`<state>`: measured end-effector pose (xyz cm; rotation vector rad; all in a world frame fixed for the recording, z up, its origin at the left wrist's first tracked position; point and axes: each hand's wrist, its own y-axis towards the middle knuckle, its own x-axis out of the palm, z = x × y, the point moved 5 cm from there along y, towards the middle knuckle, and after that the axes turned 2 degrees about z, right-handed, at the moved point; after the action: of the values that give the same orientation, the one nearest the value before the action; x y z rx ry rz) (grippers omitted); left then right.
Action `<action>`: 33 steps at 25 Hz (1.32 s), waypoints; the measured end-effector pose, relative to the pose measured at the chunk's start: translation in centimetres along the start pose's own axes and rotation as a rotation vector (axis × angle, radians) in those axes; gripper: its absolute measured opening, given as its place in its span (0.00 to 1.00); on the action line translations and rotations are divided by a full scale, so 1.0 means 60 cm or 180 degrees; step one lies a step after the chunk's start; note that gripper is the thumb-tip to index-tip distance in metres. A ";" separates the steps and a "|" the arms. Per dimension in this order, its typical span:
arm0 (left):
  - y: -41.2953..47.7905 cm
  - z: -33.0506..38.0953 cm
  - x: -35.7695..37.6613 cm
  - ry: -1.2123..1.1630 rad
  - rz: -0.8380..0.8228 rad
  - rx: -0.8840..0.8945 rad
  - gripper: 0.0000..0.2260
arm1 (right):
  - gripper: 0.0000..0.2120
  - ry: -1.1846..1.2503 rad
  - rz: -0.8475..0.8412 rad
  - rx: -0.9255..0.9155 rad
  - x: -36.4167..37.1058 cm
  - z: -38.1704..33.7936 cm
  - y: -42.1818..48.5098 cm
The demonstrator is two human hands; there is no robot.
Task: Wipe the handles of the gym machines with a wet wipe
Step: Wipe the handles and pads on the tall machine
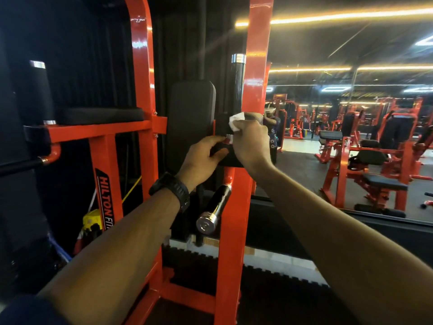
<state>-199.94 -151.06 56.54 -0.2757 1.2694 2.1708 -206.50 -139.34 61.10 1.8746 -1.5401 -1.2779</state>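
A: Pinching the wet wipe [236, 121]: right hand [251, 144], fingers curled round it, wipe pressed at the foot of the upright black handle [237, 85], above a chrome collar [229, 139].
B: And the left hand [202, 158]?
A: Grips the black pad [232, 160] just below, fingers curled over its top. A watch [172, 187] on that wrist.
B: Around them?
A: Behind, the red frame [256, 66]; a second chrome-capped handle [212, 212] lower down; mirror [351, 137] to the right.

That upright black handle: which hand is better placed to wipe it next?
Probably the right. The right hand holds the wet wipe at the base of the upright handle, while the left hand holds no wipe and grips the black armrest pad lower down.
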 end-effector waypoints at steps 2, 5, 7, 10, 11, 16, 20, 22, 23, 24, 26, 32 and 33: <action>-0.008 0.000 -0.006 -0.0648 0.0201 -0.0242 0.14 | 0.12 0.0295 0.0095 -0.0239 -0.008 -0.014 -0.012; -0.039 0.013 -0.031 -0.1904 0.0577 -0.0450 0.13 | 0.13 0.0759 0.0053 -0.0350 0.005 -0.034 -0.030; -0.061 0.027 -0.053 -0.2244 0.0756 -0.0497 0.15 | 0.11 0.1078 -0.0149 -0.0370 0.021 -0.048 -0.054; -0.098 0.027 -0.090 -0.2134 0.1195 -0.0674 0.11 | 0.09 0.1768 -0.0650 -0.0249 0.047 -0.068 -0.085; -0.113 0.025 -0.103 -0.2077 0.1320 -0.0711 0.10 | 0.09 0.2073 -0.0855 -0.0058 0.057 -0.075 -0.095; -0.188 0.023 -0.181 -0.1693 0.1864 -0.0876 0.10 | 0.14 0.3009 -0.1758 0.0564 0.106 -0.130 -0.137; -0.239 0.024 -0.248 -0.1558 0.1962 -0.0965 0.07 | 0.07 0.3152 -0.2056 0.0619 0.131 -0.187 -0.179; -0.262 0.020 -0.281 -0.1594 0.1898 -0.1027 0.06 | 0.04 0.3182 -0.2022 0.0643 0.144 -0.215 -0.199; -0.275 0.015 -0.299 -0.1600 0.1828 -0.1055 0.06 | 0.03 0.3224 -0.2001 0.0633 0.153 -0.233 -0.208; -0.288 0.012 -0.317 -0.1568 0.1763 -0.1098 0.06 | 0.03 0.3275 -0.1982 0.0617 0.161 -0.253 -0.218; -0.317 -0.002 -0.358 -0.1493 0.1714 -0.1183 0.04 | 0.04 0.3218 -0.1921 0.0581 0.184 -0.294 -0.241; -0.386 -0.079 -0.498 -0.0718 0.2009 -0.1243 0.02 | 0.04 0.3201 -0.2059 0.0547 0.286 -0.404 -0.308; -0.394 -0.096 -0.517 -0.0611 0.2015 -0.1261 0.02 | 0.04 0.3221 -0.1981 0.0546 0.307 -0.416 -0.315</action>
<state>-161.89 -159.59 50.71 0.2125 0.8800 2.9012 -175.72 -156.24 51.90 2.5963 -0.5490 -0.1963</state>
